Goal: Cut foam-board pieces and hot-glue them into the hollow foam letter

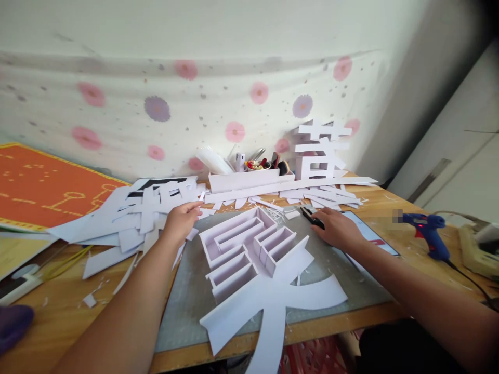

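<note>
My left hand (181,222) is raised at the left edge of the grey cutting mat, closed in a pinch on a small white foam board strip (201,196). Over the mat's right side, my right hand (338,227) has its fingers round a black utility knife (313,218), partly hidden by the hand. Between my hands lies a large white foam board character (249,291). Upright walls form open compartments on its upper part, while its lower strokes are flat and overhang the mat's front edge.
White offcuts (128,223) pile up at the left. Behind the mat are a long white strip (288,188), a tool box (249,182) and a standing white character (322,150). A phone or tablet (370,234) and a blue glue gun (429,234) with its cord lie right.
</note>
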The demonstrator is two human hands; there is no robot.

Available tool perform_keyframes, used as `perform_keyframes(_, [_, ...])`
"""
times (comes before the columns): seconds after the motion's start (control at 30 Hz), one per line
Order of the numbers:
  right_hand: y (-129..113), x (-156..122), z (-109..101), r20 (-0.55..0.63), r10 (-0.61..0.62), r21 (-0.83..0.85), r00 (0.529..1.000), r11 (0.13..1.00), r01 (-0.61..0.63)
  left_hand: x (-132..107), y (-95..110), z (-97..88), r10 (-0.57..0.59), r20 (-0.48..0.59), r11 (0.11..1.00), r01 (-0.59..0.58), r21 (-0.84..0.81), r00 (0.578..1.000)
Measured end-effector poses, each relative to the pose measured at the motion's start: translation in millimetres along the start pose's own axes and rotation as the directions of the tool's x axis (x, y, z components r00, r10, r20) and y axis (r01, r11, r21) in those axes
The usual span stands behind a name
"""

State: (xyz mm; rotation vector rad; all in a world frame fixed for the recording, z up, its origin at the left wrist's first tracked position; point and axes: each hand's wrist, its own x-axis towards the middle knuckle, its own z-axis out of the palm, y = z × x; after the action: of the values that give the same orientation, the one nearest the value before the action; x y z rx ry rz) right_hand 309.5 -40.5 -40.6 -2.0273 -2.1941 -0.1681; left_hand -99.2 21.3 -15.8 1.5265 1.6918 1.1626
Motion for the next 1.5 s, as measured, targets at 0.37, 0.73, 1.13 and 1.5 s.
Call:
perform_keyframes(0.37, [3.6,-3.4,7.1,-0.134,-0.122,0.07,0.983,0.989,0.132,3.4,-8.6,-2.2,0.127,0.17,0.973,-0.156,0.169,0.977])
perform_keyframes(0.73, [-19.0,-6.2,0.4,-0.179,-0.283,0.502,0.942,0.797,0.335,-5.8,-1.4,-5.6,0.068,0.681,0.983,-0.166,0.08,0.729])
perform_keyframes(1.13, [-20.3,-26.8,-33.9,0.058,-0.441,0.772,0.895,0.588,0.24,9.2,-17.3,6.9,0.255,0.547,0.888,-0.417,0.193,0.797])
perform_keyframes(1.5, [-48.0,68.6,-0.8,0.071,-0.354,0.297,0.933,0.9,0.319,-29.5,29.7,2.7,0.319,0.419,0.873,-0.436,0.219,0.85])
